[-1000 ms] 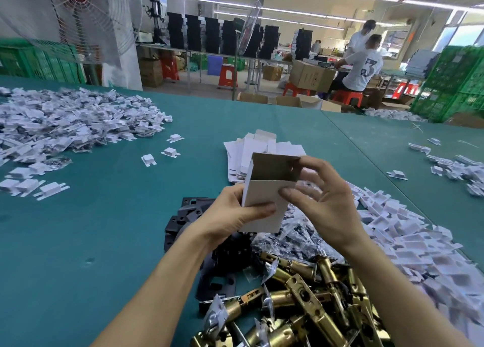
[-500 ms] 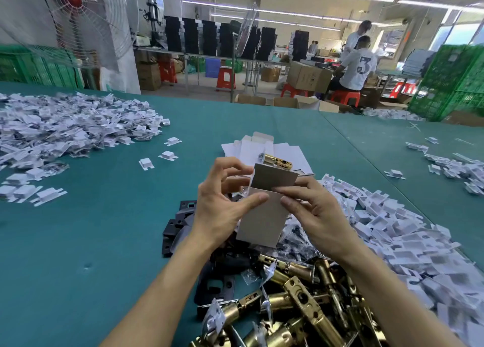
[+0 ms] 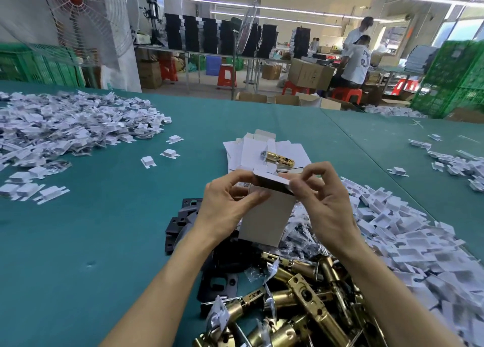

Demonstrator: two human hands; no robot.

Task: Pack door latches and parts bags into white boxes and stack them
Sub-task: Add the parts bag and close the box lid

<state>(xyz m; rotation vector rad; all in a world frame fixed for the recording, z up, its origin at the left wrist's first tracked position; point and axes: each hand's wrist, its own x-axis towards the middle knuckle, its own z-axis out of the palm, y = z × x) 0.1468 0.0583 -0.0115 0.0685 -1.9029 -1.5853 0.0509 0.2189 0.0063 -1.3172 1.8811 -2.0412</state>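
A small white box (image 3: 265,221) stands upright in the air above the table's middle. My left hand (image 3: 230,207) grips its left side, thumb across the front. My right hand (image 3: 324,202) pinches the top flap at its right corner and the flap lies nearly flat over the opening. Beyond the box a stack of flat white box blanks (image 3: 262,147) carries one brass door latch (image 3: 277,159). A heap of brass latches (image 3: 301,302) lies below my forearms, with clear parts bags (image 3: 301,231) just under the box.
Black plates (image 3: 183,223) lie left of the latch heap. Piles of white plastic inserts (image 3: 65,126) cover the far left, and another pile of white inserts (image 3: 419,242) spreads along the right. The table is green (image 3: 104,228). People work at benches far behind.
The box has tilted from open-topped to nearly closed. My right hand folded the top flap down over the opening, and my left hand shifted up the box's left side.
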